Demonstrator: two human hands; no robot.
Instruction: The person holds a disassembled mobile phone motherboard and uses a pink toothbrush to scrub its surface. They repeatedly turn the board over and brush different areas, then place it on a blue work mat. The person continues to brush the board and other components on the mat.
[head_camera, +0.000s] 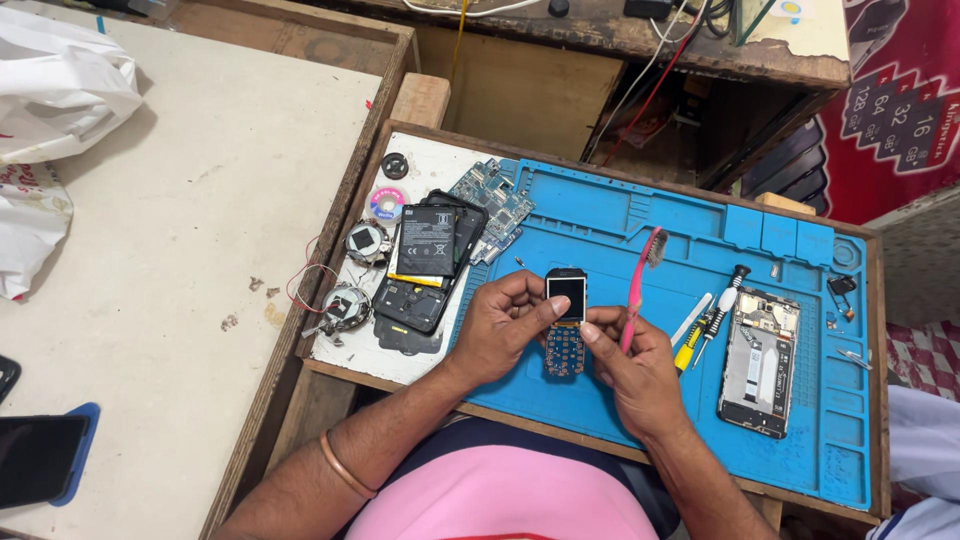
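My left hand grips the left side of a small keypad phone board with a screen, held just above the blue work mat. My right hand steadies the board's right edge with a fingertip and also holds a pink toothbrush, its bristles pointing up and away. Both hands sit at the front middle of the mat.
An opened smartphone lies on the mat's right, with screwdrivers beside it. On the left of the tray are a phone with a black battery, circuit boards, small speakers and a solder reel. White bags are far left.
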